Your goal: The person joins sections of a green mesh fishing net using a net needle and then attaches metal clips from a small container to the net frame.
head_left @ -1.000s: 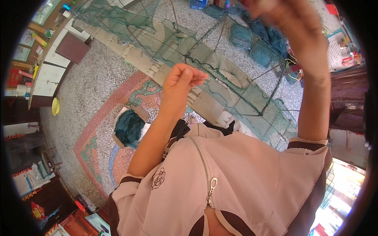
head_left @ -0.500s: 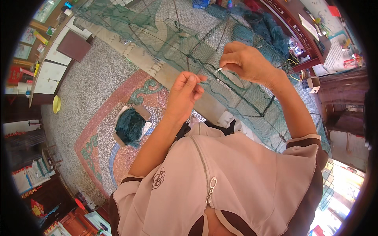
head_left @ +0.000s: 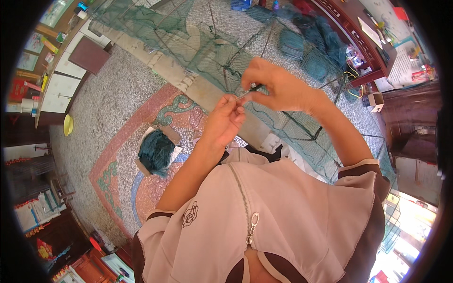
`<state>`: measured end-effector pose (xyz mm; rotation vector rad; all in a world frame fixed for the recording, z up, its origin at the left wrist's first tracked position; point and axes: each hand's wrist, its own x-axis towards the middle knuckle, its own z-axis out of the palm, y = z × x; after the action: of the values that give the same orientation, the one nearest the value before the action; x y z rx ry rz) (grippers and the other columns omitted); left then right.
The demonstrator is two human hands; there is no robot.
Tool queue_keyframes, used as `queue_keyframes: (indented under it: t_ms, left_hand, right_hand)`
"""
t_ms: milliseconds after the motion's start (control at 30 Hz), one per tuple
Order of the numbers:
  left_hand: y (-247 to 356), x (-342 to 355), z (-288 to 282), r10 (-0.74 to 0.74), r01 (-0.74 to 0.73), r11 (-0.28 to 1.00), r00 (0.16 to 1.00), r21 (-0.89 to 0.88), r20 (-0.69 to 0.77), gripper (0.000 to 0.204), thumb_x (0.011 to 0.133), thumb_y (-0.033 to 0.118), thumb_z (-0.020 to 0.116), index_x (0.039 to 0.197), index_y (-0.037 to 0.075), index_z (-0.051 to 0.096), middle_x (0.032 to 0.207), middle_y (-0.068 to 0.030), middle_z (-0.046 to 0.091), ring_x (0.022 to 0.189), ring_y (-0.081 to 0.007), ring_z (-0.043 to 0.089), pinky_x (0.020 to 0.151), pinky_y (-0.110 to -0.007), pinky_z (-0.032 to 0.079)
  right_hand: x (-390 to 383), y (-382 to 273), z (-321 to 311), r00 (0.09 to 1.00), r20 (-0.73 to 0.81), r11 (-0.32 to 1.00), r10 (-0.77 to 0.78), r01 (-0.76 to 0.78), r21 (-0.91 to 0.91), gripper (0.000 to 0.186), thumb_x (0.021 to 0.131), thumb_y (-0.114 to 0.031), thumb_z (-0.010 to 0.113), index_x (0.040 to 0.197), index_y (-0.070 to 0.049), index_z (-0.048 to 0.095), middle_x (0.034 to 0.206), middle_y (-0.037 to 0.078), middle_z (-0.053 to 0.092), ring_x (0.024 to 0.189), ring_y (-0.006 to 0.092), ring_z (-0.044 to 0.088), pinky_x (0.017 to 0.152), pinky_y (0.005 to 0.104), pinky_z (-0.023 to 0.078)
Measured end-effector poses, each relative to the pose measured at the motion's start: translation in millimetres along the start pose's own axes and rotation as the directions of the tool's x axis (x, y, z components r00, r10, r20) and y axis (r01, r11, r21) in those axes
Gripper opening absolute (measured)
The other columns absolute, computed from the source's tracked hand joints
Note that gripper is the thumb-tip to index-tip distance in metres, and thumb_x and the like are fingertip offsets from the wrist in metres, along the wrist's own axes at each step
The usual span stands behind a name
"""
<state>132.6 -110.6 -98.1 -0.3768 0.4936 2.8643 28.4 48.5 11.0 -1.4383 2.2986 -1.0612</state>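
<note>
Over the green netting (head_left: 302, 123), my two hands meet fingertip to fingertip. My right hand (head_left: 285, 90) is closed in a pinch at a thin, pale, needle-like tool (head_left: 243, 95), and a piece of dark green cord (head_left: 255, 87) shows between its thumb and fingers. The tool's other end reaches the fingertips of my left hand (head_left: 223, 120). Those fingers are curled and pinched together; what they hold is too small to make out. Left of my left forearm, a bundle of dark teal twine (head_left: 156, 152) sits in an open cardboard box (head_left: 171, 135) on the floor.
Netting on a dark frame stretches across the far side and down the right. More bunched teal netting (head_left: 325, 40) lies by a dark red cabinet (head_left: 375, 73). A small carton (head_left: 375, 101) stands at the right. A yellow basin (head_left: 68, 125) rests near the left-hand cupboards (head_left: 61, 89).
My right hand has moved left and slightly down, bringing the pale tool to my left fingertips. My left hand has shifted only a little. The netting beneath the right hand has moved.
</note>
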Motion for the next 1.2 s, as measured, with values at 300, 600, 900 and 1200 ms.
queue_keyframes:
  t_ms: [300, 600, 900, 1200]
  left_hand:
    - [-0.1, -5.1, 25.1, 0.151, -0.105, 0.929, 0.983, 0.356, -0.102, 0.003, 0.095, 0.007, 0.049, 0.092, 0.008, 0.047, 0.088, -0.0030, 0.054, 0.072, -0.0095, 0.050, 0.054, -0.020, 0.039]
    - [4.7, -19.1, 59.7, 0.387, -0.459, -0.063, 0.807, 0.886, 0.445, 0.010, 0.092, 0.010, 0.055, 0.099, 0.004, 0.053, 0.091, -0.0017, 0.051, 0.076, -0.0094, 0.047, 0.067, -0.024, 0.042]
    - [27.2, -10.9, 67.1, 0.342, -0.480, 0.402, 0.869, 0.780, 0.358, 0.022, 0.098, 0.025, 0.048, 0.092, 0.005, 0.054, 0.094, -0.0041, 0.060, 0.090, -0.0114, 0.056, 0.080, -0.027, 0.045]
    - [41.9, -9.2, 52.9, 0.330, -0.344, 0.680, 0.932, 0.648, 0.148, 0.018, 0.098, 0.024, 0.050, 0.092, 0.007, 0.053, 0.088, -0.0038, 0.060, 0.083, -0.0163, 0.064, 0.064, -0.024, 0.043]
  right_hand:
    - [5.6, -7.6, 17.6, 0.967, -0.155, 0.970, -0.202, 0.175, -0.171, 0.011, 0.073, -0.009, 0.071, 0.082, -0.008, 0.064, 0.091, 0.009, 0.052, 0.087, 0.0275, 0.054, 0.072, 0.0358, 0.045]
    - [32.2, -96.0, -22.8, 0.959, -0.271, 0.789, -0.079, 0.227, 0.571, 0.011, 0.092, -0.015, 0.058, 0.099, -0.006, 0.057, 0.089, 0.001, 0.058, 0.076, 0.0113, 0.056, 0.070, 0.0257, 0.047]
    - [42.4, -74.9, -88.8, 0.824, -0.547, 0.004, -0.146, 0.554, 0.833, 0.026, 0.102, -0.025, 0.037, 0.085, -0.010, 0.048, 0.063, -0.004, 0.046, 0.044, 0.0021, 0.035, 0.040, 0.0173, 0.032]
    - [16.4, -51.5, -82.9, 0.903, -0.415, 0.948, -0.108, 0.219, 0.230, 0.014, 0.094, -0.018, 0.057, 0.094, -0.004, 0.057, 0.082, -0.001, 0.062, 0.080, 0.0088, 0.057, 0.072, 0.0258, 0.046]
